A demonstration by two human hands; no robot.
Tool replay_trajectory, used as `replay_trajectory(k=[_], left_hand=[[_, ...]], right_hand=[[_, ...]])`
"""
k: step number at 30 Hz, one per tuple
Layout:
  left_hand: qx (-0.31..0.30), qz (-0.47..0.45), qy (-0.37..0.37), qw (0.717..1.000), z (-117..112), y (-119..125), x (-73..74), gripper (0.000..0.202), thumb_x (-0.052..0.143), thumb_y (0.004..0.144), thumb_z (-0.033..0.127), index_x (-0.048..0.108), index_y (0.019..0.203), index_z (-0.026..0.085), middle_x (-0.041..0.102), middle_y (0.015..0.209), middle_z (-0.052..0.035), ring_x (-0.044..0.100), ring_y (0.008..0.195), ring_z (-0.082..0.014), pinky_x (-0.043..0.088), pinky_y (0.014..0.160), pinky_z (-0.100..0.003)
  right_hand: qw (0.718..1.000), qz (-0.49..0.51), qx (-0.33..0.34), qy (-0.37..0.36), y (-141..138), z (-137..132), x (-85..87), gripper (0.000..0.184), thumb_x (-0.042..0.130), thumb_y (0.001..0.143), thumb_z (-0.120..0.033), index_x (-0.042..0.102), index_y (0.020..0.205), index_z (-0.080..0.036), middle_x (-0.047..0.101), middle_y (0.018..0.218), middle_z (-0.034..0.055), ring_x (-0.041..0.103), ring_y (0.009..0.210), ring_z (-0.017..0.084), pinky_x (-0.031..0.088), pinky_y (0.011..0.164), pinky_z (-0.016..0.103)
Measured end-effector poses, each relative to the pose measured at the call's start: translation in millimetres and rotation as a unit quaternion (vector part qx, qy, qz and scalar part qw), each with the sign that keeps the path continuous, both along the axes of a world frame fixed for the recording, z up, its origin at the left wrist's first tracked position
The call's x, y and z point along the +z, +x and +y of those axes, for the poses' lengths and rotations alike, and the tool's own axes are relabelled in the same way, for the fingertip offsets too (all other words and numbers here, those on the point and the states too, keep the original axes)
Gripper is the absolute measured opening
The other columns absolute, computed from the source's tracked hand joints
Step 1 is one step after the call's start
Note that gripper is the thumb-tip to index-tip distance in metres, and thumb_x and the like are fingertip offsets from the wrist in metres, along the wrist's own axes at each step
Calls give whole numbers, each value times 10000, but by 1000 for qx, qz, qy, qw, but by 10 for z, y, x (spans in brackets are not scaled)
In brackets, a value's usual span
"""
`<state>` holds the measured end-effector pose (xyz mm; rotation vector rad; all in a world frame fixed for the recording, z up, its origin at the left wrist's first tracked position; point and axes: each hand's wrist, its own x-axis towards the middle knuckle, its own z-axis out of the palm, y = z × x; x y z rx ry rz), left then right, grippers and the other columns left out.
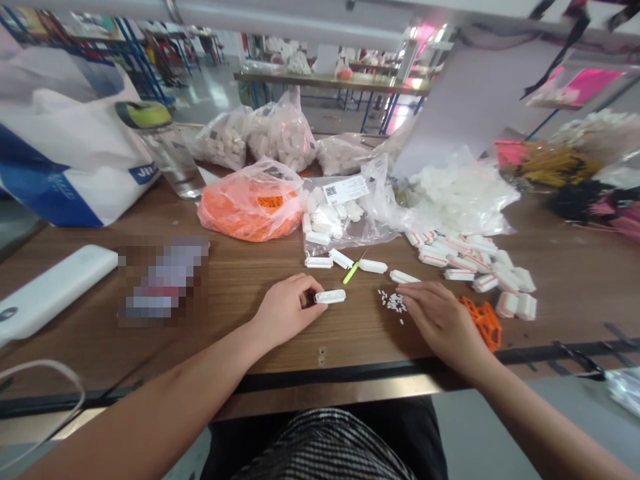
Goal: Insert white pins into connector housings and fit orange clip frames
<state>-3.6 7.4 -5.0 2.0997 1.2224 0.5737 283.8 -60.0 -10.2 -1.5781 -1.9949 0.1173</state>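
My left hand pinches one end of a small white oblong plastic piece between thumb and fingers, just above the table. At the right, my right hand reaches over a small pile of tiny white pegs. Its fingers are stretched out, with the tips at the pile's edge; no held peg can be made out. Beyond the hands, similar white pieces lie in a loose row. A small tool with a lime-green handle and a thin shaft lies among them.
Many white pieces with red lines are heaped at the right, near orange plastic parts. Across the back stand an orange-filled bag, several clear bags and a bottle. A white oblong device lies at the left.
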Motion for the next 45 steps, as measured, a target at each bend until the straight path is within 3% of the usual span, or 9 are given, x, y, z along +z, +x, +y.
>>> replay_trajectory(k=[5, 9, 15, 21, 27, 29, 32, 36, 45], left_hand=[[0, 5, 5, 1000, 5, -3, -5, 97, 676, 787, 257, 654, 874, 221, 570, 730, 39, 521, 599, -118, 401, 610, -259], [-6, 2, 10, 1000, 5, -5, -7, 98, 675, 785, 250, 652, 875, 218, 572, 734, 38, 519, 593, -114, 406, 614, -258], [-8, -1, 13, 1000, 6, -7, -12, 95, 668, 800, 274, 653, 880, 224, 585, 746, 33, 531, 609, -121, 409, 617, -262], [-5, 1, 7, 1000, 1, -5, -2, 97, 674, 789, 257, 650, 874, 218, 582, 756, 31, 533, 610, -121, 404, 618, -264], [1, 6, -2, 1000, -21, 13, 20, 95, 669, 785, 260, 648, 868, 219, 587, 765, 30, 537, 623, -124, 415, 635, -267], [7, 8, -9, 1000, -26, 23, 26, 94, 670, 772, 248, 652, 859, 219, 585, 762, 33, 529, 612, -119, 415, 632, -267], [18, 5, -20, 1000, -33, 35, 36, 87, 672, 760, 236, 656, 844, 218, 585, 758, 37, 517, 593, -111, 415, 622, -264], [14, -2, -20, 1000, -40, 40, 43, 87, 674, 760, 218, 662, 846, 215, 580, 753, 38, 510, 587, -109, 413, 620, -263], [5, -12, -17, 1000, -37, 37, 30, 93, 680, 766, 204, 661, 856, 209, 561, 740, 36, 509, 613, -116, 399, 631, -268]], right_hand=[[995, -23, -61, -71, 240, 32, 90, 268, 526, 895, -384, 729, 790, -244, 741, 847, 46, 675, 836, 247, 489, 773, 392], [987, -17, -84, -137, 255, 35, 68, 258, 558, 853, -389, 748, 739, -255, 749, 766, 23, 688, 704, 223, 478, 649, 338], [988, -6, -81, -128, 213, 28, 21, 256, 568, 839, -396, 762, 758, -250, 746, 760, 28, 683, 674, 209, 476, 609, 312], [986, -51, -84, -138, 187, 55, 52, 242, 577, 800, -360, 724, 651, -239, 710, 662, 26, 653, 619, 213, 449, 588, 321], [978, 45, -115, -167, 112, 92, 165, 174, 630, 731, -368, 671, 610, -250, 680, 581, 7, 626, 537, 195, 443, 519, 306], [980, 94, -84, -152, -26, 135, 275, 166, 619, 755, -360, 673, 643, -249, 693, 623, 12, 642, 587, 194, 471, 568, 307], [982, 128, 21, -140, -335, 254, 410, 165, 602, 800, -311, 674, 669, -239, 708, 721, 16, 645, 664, 178, 481, 635, 302], [975, 111, 112, -157, -691, 446, 392, 154, 597, 808, -235, 667, 672, -220, 675, 695, 3, 600, 645, 148, 459, 648, 300], [977, 63, 142, -148, -783, 541, 261, 146, 594, 797, -176, 638, 660, -201, 625, 652, 1, 541, 605, 131, 412, 636, 303]])
